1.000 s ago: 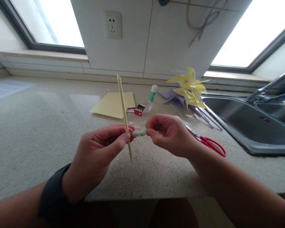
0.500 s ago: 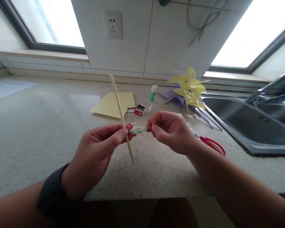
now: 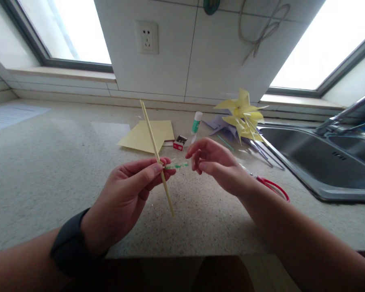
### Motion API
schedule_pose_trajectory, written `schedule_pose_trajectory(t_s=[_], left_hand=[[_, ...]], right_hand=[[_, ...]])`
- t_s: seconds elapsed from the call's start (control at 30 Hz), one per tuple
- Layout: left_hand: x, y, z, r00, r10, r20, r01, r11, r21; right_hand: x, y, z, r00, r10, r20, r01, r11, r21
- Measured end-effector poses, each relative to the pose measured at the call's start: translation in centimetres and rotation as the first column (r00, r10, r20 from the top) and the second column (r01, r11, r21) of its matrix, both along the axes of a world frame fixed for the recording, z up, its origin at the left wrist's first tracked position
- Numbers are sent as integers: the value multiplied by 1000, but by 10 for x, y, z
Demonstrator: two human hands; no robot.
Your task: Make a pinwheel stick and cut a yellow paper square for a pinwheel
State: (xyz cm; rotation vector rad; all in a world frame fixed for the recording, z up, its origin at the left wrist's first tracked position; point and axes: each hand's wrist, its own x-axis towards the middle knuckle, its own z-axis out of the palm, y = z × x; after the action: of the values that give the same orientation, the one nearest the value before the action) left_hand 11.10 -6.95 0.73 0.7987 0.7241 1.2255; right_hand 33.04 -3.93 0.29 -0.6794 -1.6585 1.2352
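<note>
1. Pinching a wooden stick [image 3: 157, 156] and a small tape roll [image 3: 177, 165] between thumb and fingers, the left hand [image 3: 126, 198] holds both above the speckled table [image 3: 42, 162].
2. Right hand [image 3: 217, 164] hovers just beside the roll, fingers released and loosely curled, grasping nothing.
3. Red scissors [image 3: 272, 187] lie behind the right wrist; a yellow pinwheel [image 3: 242, 114] rests near the sink [image 3: 319, 162].

- I am looking through one head-worn camera, facing forward and down across the countertop [image 3: 48, 162].
- It is sitting close above the left hand [image 3: 124, 198] and right hand [image 3: 219, 166], which fill the lower middle.
- Beyond the hands, it is facing the wall socket [image 3: 147, 37].
- Right of the socket, the sink [image 3: 322, 162] is entering the frame's edge.
</note>
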Motion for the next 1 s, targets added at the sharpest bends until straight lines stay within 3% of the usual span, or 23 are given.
schedule_pose_trajectory(t_s=[0.13,0.37,0.47,0.53,0.63,0.8,1.0], left_hand=[[0,-1,0,998,-41,48,41,999,-1],[0,-2,0,993,-92,78,95,994,-45],[0,0,-1,996,-76,39,79,995,-65],[0,2,-2,998,-63,12,64,995,-81],[-1,3,-4,998,-68,-9,67,994,-89],[0,2,-9,997,-80,-6,80,994,-76],[0,0,-14,993,-114,-42,111,992,-61]], right_hand=[[-4,-4,1,986,41,161,-60,992,112],[-10,-2,1,992,-15,129,-18,969,248],[-7,-3,1,993,-72,91,44,961,273],[-5,-5,1,981,-174,90,138,939,315],[-2,-5,5,930,-343,135,241,843,481],[-4,-5,12,903,-399,159,147,634,759],[-7,-6,13,887,-400,229,34,553,833]])
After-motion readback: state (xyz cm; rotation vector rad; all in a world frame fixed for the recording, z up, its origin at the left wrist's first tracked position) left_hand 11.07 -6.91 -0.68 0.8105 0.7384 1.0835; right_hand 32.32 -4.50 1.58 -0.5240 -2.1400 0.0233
